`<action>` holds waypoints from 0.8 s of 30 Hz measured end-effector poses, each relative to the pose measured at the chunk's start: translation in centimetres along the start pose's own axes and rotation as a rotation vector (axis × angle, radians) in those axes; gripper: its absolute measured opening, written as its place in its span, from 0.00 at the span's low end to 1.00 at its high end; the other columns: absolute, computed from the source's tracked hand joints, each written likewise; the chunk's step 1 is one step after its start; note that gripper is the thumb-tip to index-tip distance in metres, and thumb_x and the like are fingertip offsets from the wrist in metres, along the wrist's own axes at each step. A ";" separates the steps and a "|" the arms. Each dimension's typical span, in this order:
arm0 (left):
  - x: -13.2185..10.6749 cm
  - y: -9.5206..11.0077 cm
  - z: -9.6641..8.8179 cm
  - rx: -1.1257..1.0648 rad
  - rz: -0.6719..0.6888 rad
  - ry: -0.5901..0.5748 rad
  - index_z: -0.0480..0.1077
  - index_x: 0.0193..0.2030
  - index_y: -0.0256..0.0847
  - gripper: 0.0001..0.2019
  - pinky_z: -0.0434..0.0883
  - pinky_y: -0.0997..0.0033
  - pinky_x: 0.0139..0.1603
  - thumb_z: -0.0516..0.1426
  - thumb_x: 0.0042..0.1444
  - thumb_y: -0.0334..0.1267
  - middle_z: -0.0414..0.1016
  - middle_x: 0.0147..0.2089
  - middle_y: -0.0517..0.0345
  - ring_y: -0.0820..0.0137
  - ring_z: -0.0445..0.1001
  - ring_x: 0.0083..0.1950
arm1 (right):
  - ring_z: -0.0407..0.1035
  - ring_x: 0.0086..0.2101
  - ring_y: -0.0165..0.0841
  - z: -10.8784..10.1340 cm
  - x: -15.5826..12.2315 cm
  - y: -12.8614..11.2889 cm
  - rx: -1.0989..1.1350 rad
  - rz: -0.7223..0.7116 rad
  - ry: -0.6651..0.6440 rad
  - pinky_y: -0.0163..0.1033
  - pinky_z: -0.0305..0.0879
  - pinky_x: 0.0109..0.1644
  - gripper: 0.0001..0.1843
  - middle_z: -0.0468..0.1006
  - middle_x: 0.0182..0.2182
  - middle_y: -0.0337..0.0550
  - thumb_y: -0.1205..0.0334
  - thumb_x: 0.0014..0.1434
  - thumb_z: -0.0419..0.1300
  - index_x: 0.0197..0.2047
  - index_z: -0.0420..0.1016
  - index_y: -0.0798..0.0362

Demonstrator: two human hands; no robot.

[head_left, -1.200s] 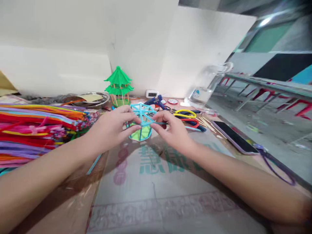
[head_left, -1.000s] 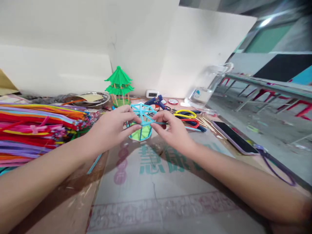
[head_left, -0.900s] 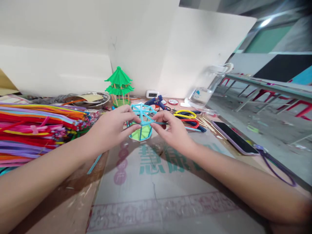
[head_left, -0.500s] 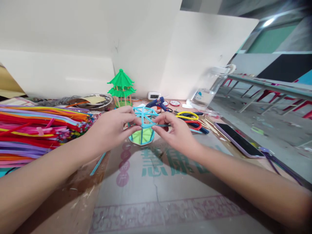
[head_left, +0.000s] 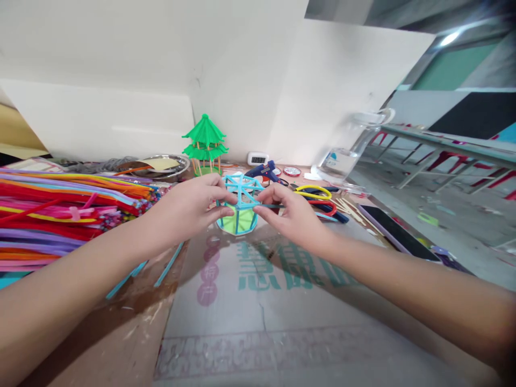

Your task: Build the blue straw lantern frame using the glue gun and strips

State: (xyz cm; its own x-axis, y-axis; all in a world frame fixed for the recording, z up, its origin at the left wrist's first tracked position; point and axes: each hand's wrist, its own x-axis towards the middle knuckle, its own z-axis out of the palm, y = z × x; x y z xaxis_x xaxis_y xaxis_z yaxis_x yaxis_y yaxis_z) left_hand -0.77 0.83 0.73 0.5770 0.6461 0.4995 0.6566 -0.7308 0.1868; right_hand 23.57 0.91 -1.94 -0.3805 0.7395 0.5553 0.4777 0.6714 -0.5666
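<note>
Pinching the frame at its near top rim with my left hand, I nipped a thin blue strip there in my right hand. The frame stood upright, long axis vertical, slim bars above a flat green base, beyond green characters and pink circles reading 特产 on the board.

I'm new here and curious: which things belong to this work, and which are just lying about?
Seemingly in the work: left hand, right hand, blue frame, thin blue strip.

Probably just lying about: phone, digital clock, clear jug.
</note>
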 end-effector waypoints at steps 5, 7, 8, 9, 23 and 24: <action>0.0 0.3 0.4 -0.012 -0.002 -0.003 0.79 0.41 0.42 0.07 0.63 0.73 0.35 0.60 0.63 0.39 0.70 0.37 0.58 0.71 0.70 0.36 | 0.69 0.32 0.31 -0.1 0.1 -0.2 -0.021 0.001 -0.015 0.36 0.64 0.36 0.05 0.74 0.30 0.37 0.61 0.61 0.63 0.39 0.71 0.51; 0.0 0.2 0.5 -0.011 0.008 -0.001 0.79 0.41 0.42 0.08 0.63 0.73 0.35 0.59 0.64 0.40 0.70 0.38 0.58 0.71 0.71 0.36 | 0.68 0.31 0.31 -0.1 0.1 -0.3 -0.029 0.005 -0.016 0.36 0.63 0.36 0.05 0.73 0.29 0.37 0.61 0.61 0.63 0.38 0.71 0.51; 0.0 0.1 0.5 -0.006 0.008 -0.013 0.79 0.41 0.42 0.08 0.63 0.72 0.35 0.58 0.64 0.40 0.71 0.39 0.57 0.70 0.71 0.36 | 0.68 0.30 0.31 -0.1 0.1 -0.3 -0.027 0.008 -0.016 0.36 0.63 0.35 0.05 0.73 0.28 0.36 0.61 0.61 0.63 0.38 0.70 0.51; 0.0 0.0 0.3 0.000 0.000 -0.037 0.79 0.43 0.42 0.09 0.63 0.72 0.36 0.57 0.64 0.40 0.72 0.40 0.57 0.70 0.72 0.37 | 0.67 0.30 0.30 -0.1 0.2 -0.3 -0.023 0.014 -0.017 0.36 0.62 0.34 0.05 0.72 0.28 0.36 0.61 0.61 0.63 0.38 0.70 0.51; 0.0 1.0 -1.7 0.077 -0.178 -0.283 0.78 0.34 0.43 0.13 0.58 0.73 0.28 0.53 0.61 0.40 0.79 0.30 0.60 0.71 0.72 0.28 | 0.72 0.33 0.32 0.4 0.0 0.4 -0.032 0.030 -0.009 0.36 0.64 0.35 0.06 0.77 0.32 0.39 0.60 0.63 0.62 0.42 0.72 0.51; 0.0 0.9 -1.6 0.056 -0.182 -0.285 0.78 0.34 0.44 0.12 0.58 0.73 0.28 0.54 0.61 0.41 0.79 0.30 0.61 0.71 0.72 0.28 | 0.72 0.34 0.32 0.4 0.0 0.5 -0.034 0.026 -0.008 0.36 0.64 0.36 0.06 0.77 0.32 0.39 0.60 0.63 0.62 0.42 0.72 0.51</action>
State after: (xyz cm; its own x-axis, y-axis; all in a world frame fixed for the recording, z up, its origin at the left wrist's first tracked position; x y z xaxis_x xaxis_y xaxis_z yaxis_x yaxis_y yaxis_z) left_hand -0.97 -0.20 2.26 0.5553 0.8062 0.2042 0.7822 -0.5897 0.2008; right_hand 23.52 1.24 -2.49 -0.3741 0.7568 0.5360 0.5140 0.6503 -0.5594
